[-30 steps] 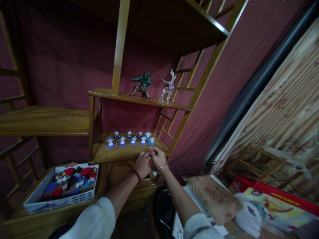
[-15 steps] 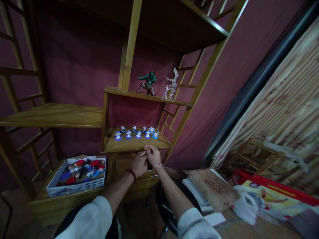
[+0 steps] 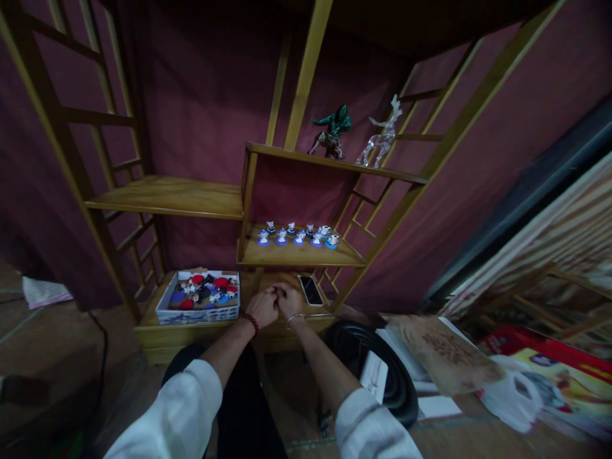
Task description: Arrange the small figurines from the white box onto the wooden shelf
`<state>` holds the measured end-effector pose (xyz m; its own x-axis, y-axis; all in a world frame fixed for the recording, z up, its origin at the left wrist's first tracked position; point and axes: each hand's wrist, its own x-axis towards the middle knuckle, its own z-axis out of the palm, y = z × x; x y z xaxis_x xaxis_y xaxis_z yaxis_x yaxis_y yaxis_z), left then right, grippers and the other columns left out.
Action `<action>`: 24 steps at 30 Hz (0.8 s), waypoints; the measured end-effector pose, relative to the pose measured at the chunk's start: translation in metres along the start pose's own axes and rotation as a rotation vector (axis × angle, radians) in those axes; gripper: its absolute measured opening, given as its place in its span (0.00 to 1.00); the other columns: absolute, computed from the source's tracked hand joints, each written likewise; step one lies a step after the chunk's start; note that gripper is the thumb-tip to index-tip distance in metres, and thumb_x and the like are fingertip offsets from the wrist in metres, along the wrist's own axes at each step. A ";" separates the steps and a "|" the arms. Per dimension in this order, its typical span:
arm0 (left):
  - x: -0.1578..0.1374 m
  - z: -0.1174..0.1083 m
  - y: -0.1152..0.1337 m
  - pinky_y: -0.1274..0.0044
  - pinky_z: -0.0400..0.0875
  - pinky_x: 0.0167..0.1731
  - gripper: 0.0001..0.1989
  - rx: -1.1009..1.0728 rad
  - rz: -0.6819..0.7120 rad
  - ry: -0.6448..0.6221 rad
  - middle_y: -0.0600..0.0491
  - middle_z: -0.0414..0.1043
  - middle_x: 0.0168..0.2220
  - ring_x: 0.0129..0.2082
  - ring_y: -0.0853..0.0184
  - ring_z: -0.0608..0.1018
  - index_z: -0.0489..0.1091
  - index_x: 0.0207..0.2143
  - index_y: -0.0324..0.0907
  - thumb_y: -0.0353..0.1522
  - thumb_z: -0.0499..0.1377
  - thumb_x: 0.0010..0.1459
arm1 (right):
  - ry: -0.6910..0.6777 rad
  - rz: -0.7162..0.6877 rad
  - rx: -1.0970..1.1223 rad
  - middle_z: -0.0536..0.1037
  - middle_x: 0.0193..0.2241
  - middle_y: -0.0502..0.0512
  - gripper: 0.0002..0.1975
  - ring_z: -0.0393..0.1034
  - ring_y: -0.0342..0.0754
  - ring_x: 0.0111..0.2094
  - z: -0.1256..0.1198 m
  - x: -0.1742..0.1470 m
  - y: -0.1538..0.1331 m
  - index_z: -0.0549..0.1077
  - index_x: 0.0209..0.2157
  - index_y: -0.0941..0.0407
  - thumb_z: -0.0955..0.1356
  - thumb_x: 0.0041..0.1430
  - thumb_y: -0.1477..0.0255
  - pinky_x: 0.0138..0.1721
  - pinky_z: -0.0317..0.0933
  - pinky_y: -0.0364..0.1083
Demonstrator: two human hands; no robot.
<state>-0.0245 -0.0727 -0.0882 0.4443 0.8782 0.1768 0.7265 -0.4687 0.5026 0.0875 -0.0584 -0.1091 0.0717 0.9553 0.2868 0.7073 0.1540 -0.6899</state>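
My left hand [image 3: 264, 306], with a red bead bracelet, meets my right hand [image 3: 289, 301], which wears a silver bangle. Both have curled fingers pressed together above the low wooden board; whatever lies between them, if anything, is hidden. Just right of them rests a phone [image 3: 311, 290] with a dark screen. To their left sits a printed cardboard box [image 3: 198, 315] of jumbled small figurines [image 3: 210, 290] with red, purple and blue parts. On the shelf [image 3: 301, 255] above, small figurines stand in two rows, including a purple-based one [image 3: 282, 237] and a blue-based one [image 3: 331, 241].
Higher up, a green-topped crouching figure [image 3: 333, 132] and a clear deer figurine [image 3: 381, 137] occupy a ledge [image 3: 335, 162]. Wooden uprights [image 3: 306, 76] divide the unit. A black round stool [image 3: 399, 382], a brown bag [image 3: 442, 350] and a white plastic bag [image 3: 514, 395] crowd the right.
The view has swung left and down, so the shelves appear farther right. My joined hands now sit lower, away from the figurine shelf's edge, and the phone is uncovered.
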 end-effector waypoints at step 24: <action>-0.067 -0.018 -0.158 0.74 0.58 0.47 0.15 0.248 -0.351 -0.035 0.47 0.69 0.42 0.46 0.64 0.67 0.68 0.40 0.39 0.29 0.47 0.52 | -0.467 0.007 -0.188 0.76 0.38 0.47 0.17 0.68 0.41 0.41 0.149 0.013 -0.050 0.73 0.37 0.51 0.58 0.52 0.79 0.43 0.59 0.37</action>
<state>-0.1784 -0.0554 -0.1648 0.1621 0.9868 0.0001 0.9388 -0.1543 0.3079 -0.0517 -0.0164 -0.1697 -0.2152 0.9736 -0.0755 0.8254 0.1400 -0.5470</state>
